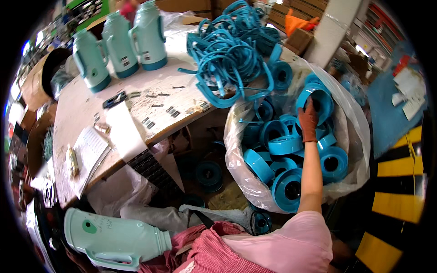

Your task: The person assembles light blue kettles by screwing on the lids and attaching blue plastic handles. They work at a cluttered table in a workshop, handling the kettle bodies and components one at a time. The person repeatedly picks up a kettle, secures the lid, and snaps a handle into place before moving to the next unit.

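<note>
My right hand (pixel 309 119), in a reddish-brown glove, reaches into a large clear plastic bag (pixel 236 150) at the right. Its fingers close on the rim of a blue plastic ring (pixel 325 101) near the top of the heap. Several similar blue rings (pixel 286 144) lie jumbled under and around it, some tilted, some facing up. A pale green thermos flask body (pixel 116 234) with a side handle lies on its side across my lap, at the lower left. My left hand does not show.
Three pale green flasks with blue bases (pixel 120 45) stand on the worktable (pixel 86 118). A tangled heap of blue plastic straps (pixel 232 50) covers its far right. Papers (pixel 91 154), a strip of black labels (pixel 150 170) and a phone-like black object (pixel 114 99) lie nearer.
</note>
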`<state>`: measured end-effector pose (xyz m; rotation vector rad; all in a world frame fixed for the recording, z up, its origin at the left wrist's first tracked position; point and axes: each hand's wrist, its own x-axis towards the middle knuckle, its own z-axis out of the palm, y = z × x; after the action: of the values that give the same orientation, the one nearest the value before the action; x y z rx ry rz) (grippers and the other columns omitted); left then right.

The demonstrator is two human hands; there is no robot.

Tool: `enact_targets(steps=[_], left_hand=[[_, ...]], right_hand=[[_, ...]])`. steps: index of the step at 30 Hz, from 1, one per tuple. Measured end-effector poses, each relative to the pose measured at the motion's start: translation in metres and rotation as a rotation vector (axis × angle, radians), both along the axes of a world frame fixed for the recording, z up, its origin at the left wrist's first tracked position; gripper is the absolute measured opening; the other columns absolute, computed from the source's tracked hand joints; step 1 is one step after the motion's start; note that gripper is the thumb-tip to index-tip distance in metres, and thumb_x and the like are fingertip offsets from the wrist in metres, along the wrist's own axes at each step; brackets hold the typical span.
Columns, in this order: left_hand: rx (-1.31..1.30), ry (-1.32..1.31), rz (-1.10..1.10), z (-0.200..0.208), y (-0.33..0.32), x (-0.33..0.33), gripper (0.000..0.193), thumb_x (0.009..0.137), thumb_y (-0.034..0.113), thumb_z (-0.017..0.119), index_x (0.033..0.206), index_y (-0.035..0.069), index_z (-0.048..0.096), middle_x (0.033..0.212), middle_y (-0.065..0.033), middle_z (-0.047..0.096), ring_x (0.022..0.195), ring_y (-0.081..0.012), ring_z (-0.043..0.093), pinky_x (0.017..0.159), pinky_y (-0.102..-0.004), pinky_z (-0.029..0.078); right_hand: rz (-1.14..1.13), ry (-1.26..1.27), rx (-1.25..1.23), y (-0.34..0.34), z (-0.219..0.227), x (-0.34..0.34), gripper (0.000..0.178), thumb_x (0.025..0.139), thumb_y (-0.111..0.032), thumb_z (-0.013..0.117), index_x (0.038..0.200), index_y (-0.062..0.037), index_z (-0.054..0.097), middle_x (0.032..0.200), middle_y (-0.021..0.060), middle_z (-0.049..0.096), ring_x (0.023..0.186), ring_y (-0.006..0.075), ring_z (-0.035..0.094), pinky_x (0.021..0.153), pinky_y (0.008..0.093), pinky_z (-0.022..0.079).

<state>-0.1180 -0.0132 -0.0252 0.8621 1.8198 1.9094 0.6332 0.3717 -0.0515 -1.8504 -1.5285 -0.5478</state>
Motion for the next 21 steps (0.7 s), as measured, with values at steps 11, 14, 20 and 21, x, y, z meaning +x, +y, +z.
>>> enact_targets(steps=[11, 14, 20, 21], left_hand=[[0.075, 0.24, 0.009, 0.003, -0.013, 0.04, 0.068, 0.084, 0.017, 0.058, 0.144, 0.007, 0.028, 0.143, -0.0109, 0.038, 0.127, -0.0238, 0.039, 0.104, -0.036, 0.033], [-0.02, 0.216, 0.045, 0.031, -0.017, 0.045, 0.083, 0.077, 0.024, 0.07, 0.146, 0.013, 0.025, 0.151, -0.013, 0.024, 0.138, -0.0268, 0.025, 0.109, -0.0438, 0.024], [0.111, 0.021, -0.035, 0.031, -0.032, 0.012, 0.072, 0.076, 0.028, 0.073, 0.136, 0.007, 0.039, 0.136, -0.012, 0.041, 0.126, -0.0247, 0.04, 0.108, -0.0382, 0.029], [0.19, -0.018, -0.032, 0.024, -0.032, 0.008, 0.072, 0.075, 0.028, 0.075, 0.134, 0.007, 0.04, 0.134, -0.0121, 0.043, 0.123, -0.0244, 0.043, 0.106, -0.0378, 0.032]], right_hand=[[2.242, 1.806, -0.887, -0.074, 0.03, -0.502, 0.048, 0.091, -0.012, 0.055, 0.136, -0.0063, 0.04, 0.099, 0.004, 0.058, 0.084, 0.0133, 0.055, 0.076, 0.0262, 0.047], [2.33, 2.083, -1.652, -0.113, 0.002, -0.59, 0.042, 0.098, -0.015, 0.042, 0.139, -0.0057, 0.038, 0.12, 0.0072, 0.058, 0.098, 0.0165, 0.055, 0.081, 0.0287, 0.049], [2.12, 0.629, -1.153, -0.137, 0.0, -0.642, 0.07, 0.083, -0.035, 0.069, 0.137, -0.0033, 0.04, 0.103, 0.0072, 0.059, 0.094, 0.0155, 0.058, 0.078, 0.0303, 0.049], [2.261, 0.81, -1.045, -0.142, 0.002, -0.653, 0.075, 0.08, -0.039, 0.071, 0.138, -0.0033, 0.039, 0.117, 0.0102, 0.053, 0.108, 0.0194, 0.052, 0.089, 0.0344, 0.044]])
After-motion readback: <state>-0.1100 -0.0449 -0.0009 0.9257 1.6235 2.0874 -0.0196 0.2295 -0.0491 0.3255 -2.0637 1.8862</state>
